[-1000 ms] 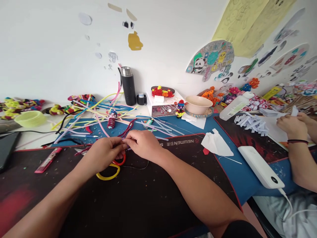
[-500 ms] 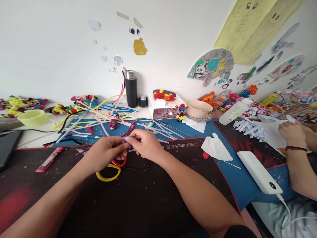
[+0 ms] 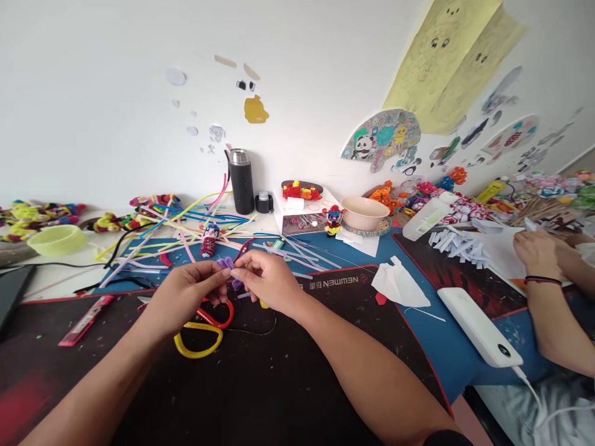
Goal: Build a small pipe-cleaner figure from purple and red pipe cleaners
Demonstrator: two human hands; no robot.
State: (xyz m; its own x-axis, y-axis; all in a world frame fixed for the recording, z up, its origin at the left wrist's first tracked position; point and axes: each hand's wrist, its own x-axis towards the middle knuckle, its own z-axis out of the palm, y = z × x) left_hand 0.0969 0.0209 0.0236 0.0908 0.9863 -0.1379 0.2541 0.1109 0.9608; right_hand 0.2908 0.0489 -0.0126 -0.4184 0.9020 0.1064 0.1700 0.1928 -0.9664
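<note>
"Where is the small, bright purple, fuzzy piece of looped strands (image 3: 225, 262)?"

"Between the two hands, just above the far edge of the large black mat with red edging (image 3: 279, 396). Take it as the clock's centre, with twelve toward the wall."

"And the fingers?"

"The left hand (image 3: 180, 292) pinches it between thumb and fingertips, with almost no gap. The right hand (image 3: 268, 277) pinches it too, thumb against forefinger, the other fingers curled underneath. How tightly, I cannot tell."

"What lies around them?"

"At seven o'clock, the scissors with one yellow and one red loop handle (image 3: 198, 355), their blades mostly hidden by the left hand. At eight, a flat, narrow pink case (image 3: 87, 319). At eleven, a glittery maroon cylindrical figure (image 3: 209, 240) among scattered pastel strips. At twelve, a black cylindrical flask with a silver rim (image 3: 241, 186)."

"And to the right?"

"At two o'clock, a little red, blue and yellow fuzzy figure (image 3: 333, 222); at three, a crumpled white tissue (image 3: 400, 284); well beyond it, a co-worker's hand (image 3: 537, 251) beside folded white paper strips (image 3: 459, 246)."
</note>
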